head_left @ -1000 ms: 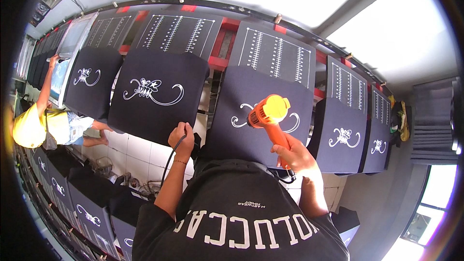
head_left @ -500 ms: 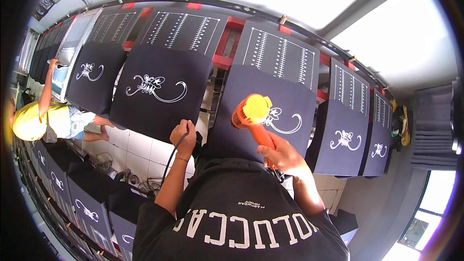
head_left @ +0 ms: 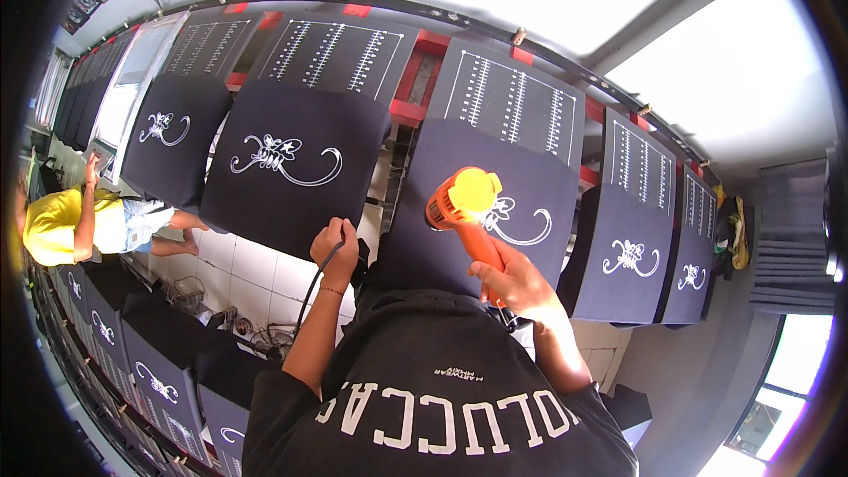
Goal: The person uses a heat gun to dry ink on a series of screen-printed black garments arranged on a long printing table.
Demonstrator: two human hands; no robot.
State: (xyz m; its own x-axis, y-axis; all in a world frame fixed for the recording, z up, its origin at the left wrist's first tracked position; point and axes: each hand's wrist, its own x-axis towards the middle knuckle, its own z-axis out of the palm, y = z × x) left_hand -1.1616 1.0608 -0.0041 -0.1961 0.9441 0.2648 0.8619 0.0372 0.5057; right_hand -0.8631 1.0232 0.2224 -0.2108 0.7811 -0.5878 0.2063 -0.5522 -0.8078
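My right hand (head_left: 517,283) grips the handle of an orange heat gun (head_left: 464,201). Its round yellow-orange head hangs over the left part of a white flourish print (head_left: 523,223) on a dark fabric panel (head_left: 442,168) straight ahead of me. My left hand (head_left: 334,247) is closed on the gun's black cable (head_left: 309,300), which drops toward the floor. This hand sits between that panel and the neighbouring dark panel (head_left: 291,168), which carries a similar white print. My black shirt fills the lower middle of the view.
Several dark panels with white prints run along a curved row on red-framed stations (head_left: 415,79). More panels (head_left: 159,371) line the lower left. A person in a yellow shirt (head_left: 62,225) works at far left. The floor is white tile (head_left: 256,269), and a grey curtain (head_left: 795,238) hangs at right.
My right hand has carried the heat gun leftward across the print, from over its middle to its left part. My left hand still holds the cable in the same place.
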